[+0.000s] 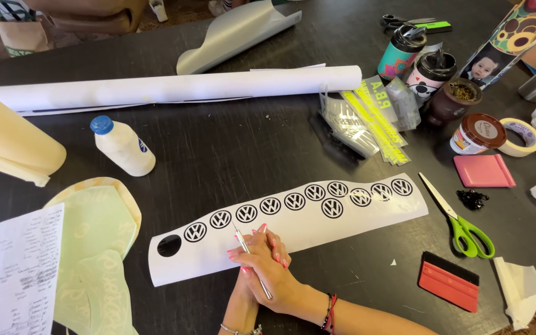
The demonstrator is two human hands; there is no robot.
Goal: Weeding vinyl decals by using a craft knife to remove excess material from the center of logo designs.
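Note:
My two hands are clasped together at the near edge of the black table (pixel 237 155). My right hand (pixel 272 278) lies over my left hand (pixel 247 299), and a thin metal pick tool (pixel 241 237) is gripped between them. Its tip points up and left onto a long white backing strip (pixel 293 232). The strip carries a row of round black emblem stickers (pixel 270 205) and one plain black disc (pixel 169 245) at its left end. Both hands rest on the strip's lower edge. Bracelets circle both wrists.
Green-handled scissors (pixel 461 224), a red squeegee (pixel 448 282) and a pink card (pixel 484 170) lie to the right. A white bottle (pixel 122 146), a long white roll (pixel 175 87), pale green vinyl (pixel 97 248) and a handwritten sheet (pixel 13 273) lie left. Cups, jars and a tape ring (pixel 519 136) crowd the far right.

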